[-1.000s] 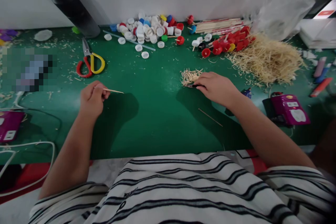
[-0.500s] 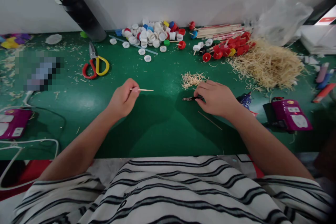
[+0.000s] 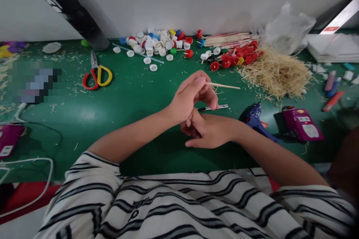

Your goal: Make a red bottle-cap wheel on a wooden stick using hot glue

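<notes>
My left hand is closed in a pinch on a thin wooden stick, which points right. Just below it and close against it, my right hand has its thumb stretched out and apart from the partly curled fingers. Nothing shows in its grasp. A utility knife with a silver end and a black part is seen by my left fingertips, above the right hand. Whether a finger touches it is unclear. Behind the left hand, the small heap of wood shavings is mostly hidden.
Scissors lie at left, near a black bottle. Bottle caps are piled along the wall. Wooden sticks, red caps and a shavings heap sit behind right. A blue glue gun adjoins a purple power socket.
My left hand has moved right with the stick, over the right hand. The right hand has moved left and down, away from the knife, whose silver end now points right.
</notes>
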A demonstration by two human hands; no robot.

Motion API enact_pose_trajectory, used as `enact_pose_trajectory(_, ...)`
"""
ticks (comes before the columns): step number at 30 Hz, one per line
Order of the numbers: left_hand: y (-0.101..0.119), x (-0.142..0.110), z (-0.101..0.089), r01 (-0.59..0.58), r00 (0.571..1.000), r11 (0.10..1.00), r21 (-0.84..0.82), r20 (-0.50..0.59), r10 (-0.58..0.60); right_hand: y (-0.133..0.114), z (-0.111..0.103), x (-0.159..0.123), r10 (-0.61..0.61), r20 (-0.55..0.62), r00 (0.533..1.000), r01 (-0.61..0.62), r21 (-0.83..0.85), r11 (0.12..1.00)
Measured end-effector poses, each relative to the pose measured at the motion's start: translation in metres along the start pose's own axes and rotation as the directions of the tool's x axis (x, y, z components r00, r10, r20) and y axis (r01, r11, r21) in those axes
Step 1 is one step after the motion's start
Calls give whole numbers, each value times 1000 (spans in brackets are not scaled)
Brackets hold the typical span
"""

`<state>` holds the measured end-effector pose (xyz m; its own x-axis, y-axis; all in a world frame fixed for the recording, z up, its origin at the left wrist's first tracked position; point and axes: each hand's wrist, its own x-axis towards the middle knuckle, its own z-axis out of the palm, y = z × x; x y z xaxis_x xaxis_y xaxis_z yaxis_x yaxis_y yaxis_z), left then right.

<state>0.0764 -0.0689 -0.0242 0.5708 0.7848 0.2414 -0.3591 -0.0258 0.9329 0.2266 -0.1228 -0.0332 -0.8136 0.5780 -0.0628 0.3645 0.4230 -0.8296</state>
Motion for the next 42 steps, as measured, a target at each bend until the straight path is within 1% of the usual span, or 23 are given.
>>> enact_pose_trajectory(1, 4, 0, 5, 63, 997, 996, -60, 41, -61, 0, 0, 2, 3, -1, 1000, -3, 1, 1000)
enact_pose_trajectory(3, 9, -4, 9, 148, 986, 982, -121, 92, -137, 0, -1, 3, 31, 9, 999, -31, -21, 999)
enact_pose_trajectory(5, 12, -8, 7, 173, 982, 974, -147, 99, -160, 0, -3, 4, 52, 38, 998, -49, -74, 996)
enact_pose_trajectory(7, 12, -11, 6, 180, 981, 970, -163, 97, -166, 0, -3, 5, 33, 67, 997, -24, -122, 992)
enact_pose_trajectory(10, 13, -11, 6, 210, 973, 962, -173, 129, -190, -3, -2, 6, 0, 74, 997, 14, -188, 982)
enact_pose_trajectory(12, 13, -11, 7, 209, 973, 964, -162, 129, -189, -4, -2, 6, -2, 64, 998, 17, -235, 972)
enact_pose_trajectory(15, 12, -13, 10, 180, 982, 975, -131, 84, -170, -3, 0, 7, 5, 69, 998, 13, -250, 968)
enact_pose_trajectory(18, 7, -18, 12, 183, 983, 976, -119, 44, -179, -2, 5, 8, 36, 80, 996, -16, -237, 971)
enact_pose_trajectory(23, 0, -23, 13, 145, 989, 982, -121, -12, -148, -1, 11, 13, 86, 59, 995, -63, -318, 946)
enact_pose_trajectory(27, 2, -22, 13, 134, 991, 984, -117, -13, -136, -2, 15, 15, 65, 8, 998, -59, -309, 949)
enact_pose_trajectory(31, 12, -17, 11, 138, 990, 988, -75, 39, -136, -7, 10, 13, 58, -32, 998, -65, -317, 946)
enact_pose_trajectory(34, 21, -10, 5, 86, 994, 996, -26, 75, -84, -9, -6, 5, 76, -57, 996, -92, -393, 915)
enact_pose_trajectory(36, 27, -5, -4, 13, 996, 999, 29, 85, -15, -4, -21, -4, 85, -98, 992, -121, -453, 883)
enact_pose_trajectory(38, 34, 0, -17, -76, 995, 987, 138, 69, 67, 6, -33, -13, 89, -164, 982, -161, -506, 847)
enact_pose_trajectory(40, 41, 4, -32, -108, 994, 959, 263, 61, 95, 18, -41, -19, 121, -271, 955, -265, -594, 760)
enact_pose_trajectory(41, 45, 6, -40, -98, 994, 938, 331, 74, 78, 25, -42, -21, 135, -310, 941, -311, -636, 706)
enact_pose_trajectory(42, 49, 7, -46, -85, 995, 913, 399, 87, 55, 30, -43, -22, 150, -324, 934, -338, -669, 662)
